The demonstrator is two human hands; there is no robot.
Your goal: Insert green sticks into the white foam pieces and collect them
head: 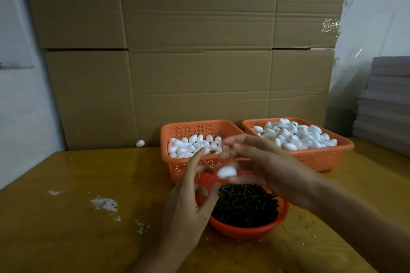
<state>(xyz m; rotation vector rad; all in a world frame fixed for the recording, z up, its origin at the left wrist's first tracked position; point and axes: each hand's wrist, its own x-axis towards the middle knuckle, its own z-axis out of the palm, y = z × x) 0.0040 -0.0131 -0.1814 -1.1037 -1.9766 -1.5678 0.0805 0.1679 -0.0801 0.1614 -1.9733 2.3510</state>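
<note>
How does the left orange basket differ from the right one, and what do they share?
Fill: in the left basket the white foam pieces lie below the rim, so its perforated back wall shows; the right basket is heaped above its rim. View: the left basket's front is partly hidden behind the left hand and right hand; the right basket's front is mostly visible. Both are orange, perforated and rectangular.

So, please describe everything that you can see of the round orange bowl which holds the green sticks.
The round orange plastic bowl has a smooth thick rim and a wall with small holes. It stands upright on the yellow-brown wooden table, nearer than the left orange rectangular basket, and is heaped with thin dark green sticks. The blurred left hand hides its left rim; contact cannot be judged.
</note>
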